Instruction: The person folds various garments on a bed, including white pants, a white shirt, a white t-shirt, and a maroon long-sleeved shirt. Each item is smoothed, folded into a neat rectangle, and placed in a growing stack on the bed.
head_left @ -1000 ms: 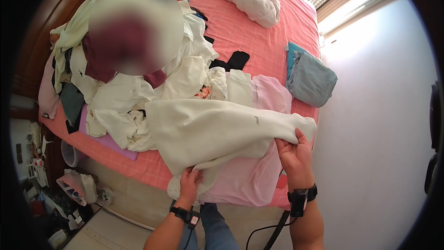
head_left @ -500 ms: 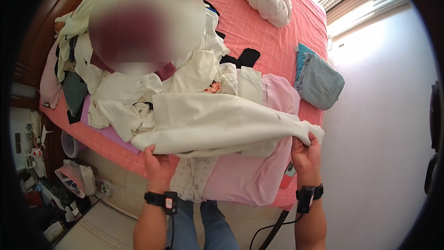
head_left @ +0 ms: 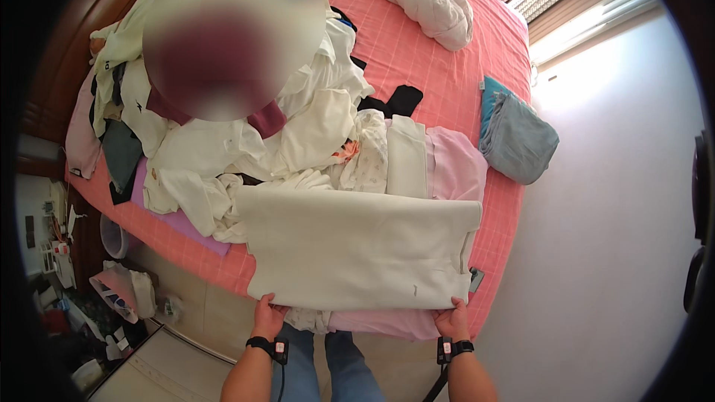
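A thick cream-white garment [head_left: 357, 246] lies spread in a wide rectangle across the near edge of the bed, a small dark mark near its lower right; its exact kind is unclear. My left hand [head_left: 268, 318] pinches its near left corner. At the near right corner, my right hand [head_left: 452, 320] has the same edge between thumb and fingers. Beneath it, a pink cloth [head_left: 383, 324] and a pale patterned cloth [head_left: 307, 320] stick out toward me. Just beyond the garment are a folded white piece [head_left: 407, 156] and more pink cloth [head_left: 456, 160].
A large heap of white clothes [head_left: 205, 149] covers the bed's left side. Folded grey-blue cloth [head_left: 521, 141] rests at the right edge, a rumpled quilt [head_left: 417, 0] at the back. Black cloth [head_left: 404, 99] lies mid-bed. A small flat object [head_left: 475, 279] sits right of the garment.
The garment has gone from a long stretched strip to a flatter, wider rectangle nearer me. Both hands have come down toward me, the right one also moving left.
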`<state>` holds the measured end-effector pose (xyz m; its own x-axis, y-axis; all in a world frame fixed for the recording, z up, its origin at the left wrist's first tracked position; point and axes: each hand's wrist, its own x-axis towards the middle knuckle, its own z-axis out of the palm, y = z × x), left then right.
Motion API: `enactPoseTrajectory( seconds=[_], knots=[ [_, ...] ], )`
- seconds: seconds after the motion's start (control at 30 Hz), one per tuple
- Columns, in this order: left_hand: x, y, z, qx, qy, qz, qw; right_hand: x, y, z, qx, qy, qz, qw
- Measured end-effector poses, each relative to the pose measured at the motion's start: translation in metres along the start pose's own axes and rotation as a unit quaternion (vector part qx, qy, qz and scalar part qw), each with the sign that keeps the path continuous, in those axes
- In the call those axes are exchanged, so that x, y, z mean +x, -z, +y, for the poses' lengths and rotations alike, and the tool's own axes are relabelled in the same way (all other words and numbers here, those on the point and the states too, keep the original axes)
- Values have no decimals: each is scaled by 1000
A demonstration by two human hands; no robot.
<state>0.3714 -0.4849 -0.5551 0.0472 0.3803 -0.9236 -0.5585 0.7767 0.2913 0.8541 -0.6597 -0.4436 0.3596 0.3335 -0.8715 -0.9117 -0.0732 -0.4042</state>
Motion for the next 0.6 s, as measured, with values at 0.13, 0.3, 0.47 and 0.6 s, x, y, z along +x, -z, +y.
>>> enactPoseTrajectory(
  seconds=[0.13, 0.3, 0.47, 0.6],
  knots=[
    [4, -14, 14, -40, -23, -23, 999, 5, 4, 10, 10, 25, -2, 1000],
    [-14, -35, 49, -93, -68, -196, 974, 6, 20, -2, 8, 39, -27, 999],
    [-9, -42, 49, -62, 29, -20, 997, 4, 11, 7, 21, 14, -14, 1000],
    [4, -64, 25, 64, 66, 40, 995, -1, 1, 12, -2, 13, -3, 1000]
  ],
)
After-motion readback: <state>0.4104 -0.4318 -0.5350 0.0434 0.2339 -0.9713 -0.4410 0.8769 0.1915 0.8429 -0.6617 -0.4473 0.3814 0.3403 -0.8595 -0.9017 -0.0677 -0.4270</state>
